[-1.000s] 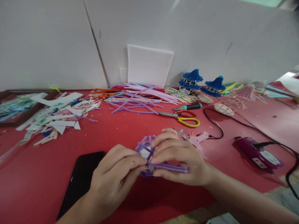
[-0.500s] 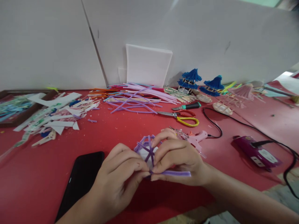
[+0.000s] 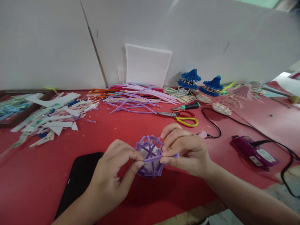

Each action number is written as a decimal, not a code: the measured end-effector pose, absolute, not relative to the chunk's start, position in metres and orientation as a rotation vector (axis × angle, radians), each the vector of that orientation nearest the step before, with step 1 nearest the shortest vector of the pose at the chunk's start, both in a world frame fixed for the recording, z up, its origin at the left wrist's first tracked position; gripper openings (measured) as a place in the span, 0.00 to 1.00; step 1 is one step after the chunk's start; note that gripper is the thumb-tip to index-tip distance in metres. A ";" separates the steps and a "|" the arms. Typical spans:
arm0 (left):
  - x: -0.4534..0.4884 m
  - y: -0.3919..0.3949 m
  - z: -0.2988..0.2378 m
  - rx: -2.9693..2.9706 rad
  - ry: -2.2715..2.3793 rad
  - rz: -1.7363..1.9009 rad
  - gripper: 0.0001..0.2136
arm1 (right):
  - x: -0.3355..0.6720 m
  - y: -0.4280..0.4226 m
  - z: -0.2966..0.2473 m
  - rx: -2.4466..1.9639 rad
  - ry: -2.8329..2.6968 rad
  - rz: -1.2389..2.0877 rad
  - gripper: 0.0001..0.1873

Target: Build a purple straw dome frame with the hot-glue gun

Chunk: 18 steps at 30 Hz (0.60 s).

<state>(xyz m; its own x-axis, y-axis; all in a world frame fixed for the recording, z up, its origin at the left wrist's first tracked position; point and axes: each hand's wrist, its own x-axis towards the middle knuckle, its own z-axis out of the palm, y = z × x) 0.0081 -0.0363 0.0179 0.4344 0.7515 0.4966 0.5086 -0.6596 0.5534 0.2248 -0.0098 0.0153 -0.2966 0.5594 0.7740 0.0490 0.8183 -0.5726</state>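
A short purple pipe cleaner [image 3: 152, 158] stretches between my two hands, pinched at its left end by my left hand [image 3: 119, 168] and near its right end by my right hand [image 3: 186, 151]. Directly behind and below it is a small round frame [image 3: 150, 171] of purple pipe cleaners, crossing like spokes over a white centre. Whether the strip touches the frame, I cannot tell. A pink glue gun [image 3: 202, 134] lies mostly hidden behind my right hand. To the left of my left hand lies a black phone [image 3: 79, 178].
Scissors [image 3: 187, 121] and a utility knife [image 3: 187, 106] lie beyond my hands, before loose pipe cleaners [image 3: 142, 97]. Small blue-roofed models [image 3: 191, 76] stand back right. A purple power adapter [image 3: 255, 153] with a black cable sits right; white scraps [image 3: 58, 122] lie left.
My hands have moved apart and slightly up. The pipe cleaner strip, earlier held at the frame's near edge, now spans between them, and more of the round frame shows.
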 end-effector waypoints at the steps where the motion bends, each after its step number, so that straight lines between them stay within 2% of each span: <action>1: 0.008 -0.036 0.018 2.361 1.089 1.061 0.05 | 0.225 -0.010 0.015 -0.478 -1.801 0.543 0.07; 9: 0.006 -0.034 0.017 2.417 1.160 1.119 0.05 | 0.226 -0.008 0.013 -0.500 -1.756 0.671 0.07; 13: 0.002 -0.030 0.015 2.428 1.249 1.226 0.05 | 0.232 -0.004 0.012 -0.499 -1.934 0.608 0.02; 18: 0.001 -0.028 0.016 2.343 1.323 1.232 0.06 | 0.239 -0.004 0.012 -0.624 -1.970 0.544 0.05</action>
<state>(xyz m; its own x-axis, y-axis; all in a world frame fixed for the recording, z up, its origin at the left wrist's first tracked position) 0.0007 -0.0281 0.0156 0.2595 0.7776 0.5728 0.6267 -0.5868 0.5127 0.2394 -0.0042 0.0124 -0.4052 0.6285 0.6639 0.1983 0.7693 -0.6073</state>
